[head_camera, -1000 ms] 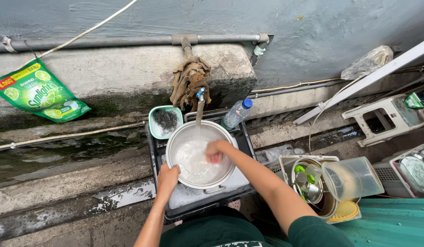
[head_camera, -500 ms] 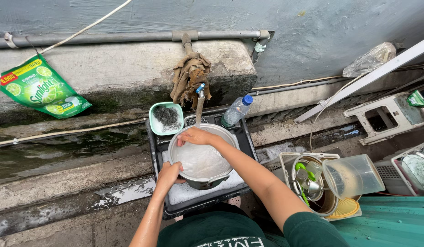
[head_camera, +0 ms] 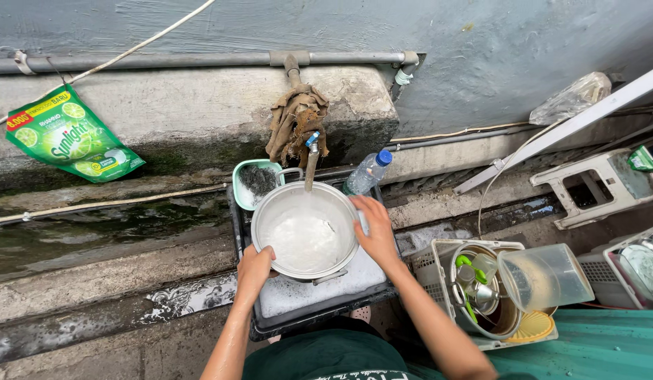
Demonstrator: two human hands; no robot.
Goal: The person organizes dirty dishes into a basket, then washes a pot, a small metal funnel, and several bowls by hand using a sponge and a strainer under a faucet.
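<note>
A round metal pot (head_camera: 303, 232) with soapy water in it sits over a black tub (head_camera: 319, 309) of foam, right under a tap (head_camera: 311, 158). My left hand (head_camera: 254, 271) grips the pot's near-left rim. My right hand (head_camera: 374, 229) holds the right rim, fingers spread along its edge. A small green bowl (head_camera: 254, 181) with a dark scrubber lies just behind the pot on the left. A clear plastic bottle (head_camera: 366, 173) with a blue cap leans behind it on the right.
A grey basket (head_camera: 439, 257) at the right holds metal cookware, green utensils and a clear plastic jug (head_camera: 544, 278). A green soap pouch (head_camera: 69, 137) hangs on the concrete ledge at the left. Rags wrap the tap pipe. A wet gutter runs along the left.
My right hand has moved from the pot's far rim round to its right rim. The pot now sits more level under the tap. My left hand stays on the near-left rim.
</note>
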